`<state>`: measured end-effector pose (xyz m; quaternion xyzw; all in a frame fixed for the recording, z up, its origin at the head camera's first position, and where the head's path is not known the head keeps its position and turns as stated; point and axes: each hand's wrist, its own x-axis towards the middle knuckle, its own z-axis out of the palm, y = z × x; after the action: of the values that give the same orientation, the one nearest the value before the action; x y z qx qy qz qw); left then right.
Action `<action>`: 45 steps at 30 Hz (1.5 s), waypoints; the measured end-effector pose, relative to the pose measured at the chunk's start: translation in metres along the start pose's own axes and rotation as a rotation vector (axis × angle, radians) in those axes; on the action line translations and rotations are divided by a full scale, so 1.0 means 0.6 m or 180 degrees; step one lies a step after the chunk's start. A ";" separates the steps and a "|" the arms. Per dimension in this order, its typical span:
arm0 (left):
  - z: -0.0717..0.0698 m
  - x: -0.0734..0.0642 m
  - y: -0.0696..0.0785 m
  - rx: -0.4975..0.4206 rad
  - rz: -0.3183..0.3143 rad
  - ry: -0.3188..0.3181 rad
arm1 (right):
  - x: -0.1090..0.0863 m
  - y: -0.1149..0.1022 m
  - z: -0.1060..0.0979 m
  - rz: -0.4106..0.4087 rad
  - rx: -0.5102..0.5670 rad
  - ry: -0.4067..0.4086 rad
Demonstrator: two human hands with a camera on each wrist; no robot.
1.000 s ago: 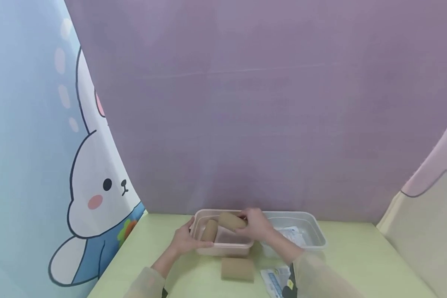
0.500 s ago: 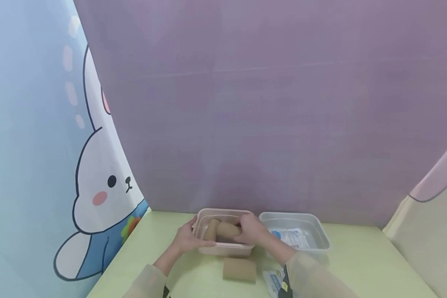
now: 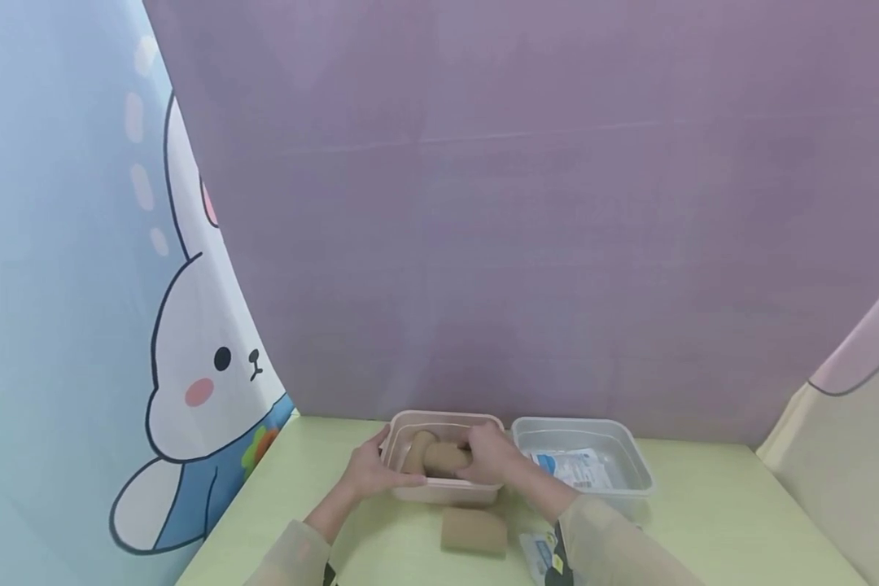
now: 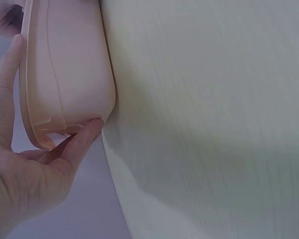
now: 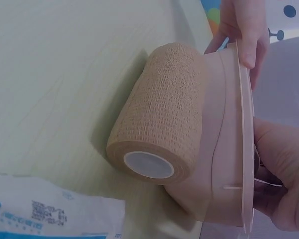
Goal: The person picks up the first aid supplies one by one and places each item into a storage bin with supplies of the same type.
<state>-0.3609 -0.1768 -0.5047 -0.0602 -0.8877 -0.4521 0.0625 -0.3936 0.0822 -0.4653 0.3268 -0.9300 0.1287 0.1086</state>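
A pink plastic bin (image 3: 450, 493) stands on the table, with two tan self-adhesive bandage rolls in it. One bandage roll (image 3: 416, 452) leans at the bin's left end. My right hand (image 3: 492, 456) reaches over the right side and holds the other bandage roll (image 3: 445, 461) inside; its fingertips are mostly hidden by the bin wall in the right wrist view. My left hand (image 3: 369, 472) grips the bin's left end, thumb along the front rim and fingers (image 4: 84, 139) against the outer wall. A third bandage roll (image 5: 159, 104) lies on the table in front of the bin.
To the right stands a whitish translucent bin (image 3: 633, 464) with a white and blue packet (image 3: 582, 469) inside. Another white and blue packet (image 3: 537, 557) lies near my right sleeve. A purple-grey curtain (image 3: 439, 244) hangs behind the pale yellow table (image 3: 710, 505).
My right hand has lowered the bandage roll into the pink bin, beside the roll at the left end. My left hand keeps its hold on the bin. The head view has shifted slightly.
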 end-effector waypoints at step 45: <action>-0.011 0.009 0.004 0.0108 -0.0095 -0.0042 | -0.137 0.008 -0.092 0.0124 0.0947 0.0600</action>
<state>-0.3657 -0.1805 -0.4979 -0.0489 -0.8964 -0.4375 0.0508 -0.3274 0.1506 -0.4374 0.3077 -0.8925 0.2970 0.1431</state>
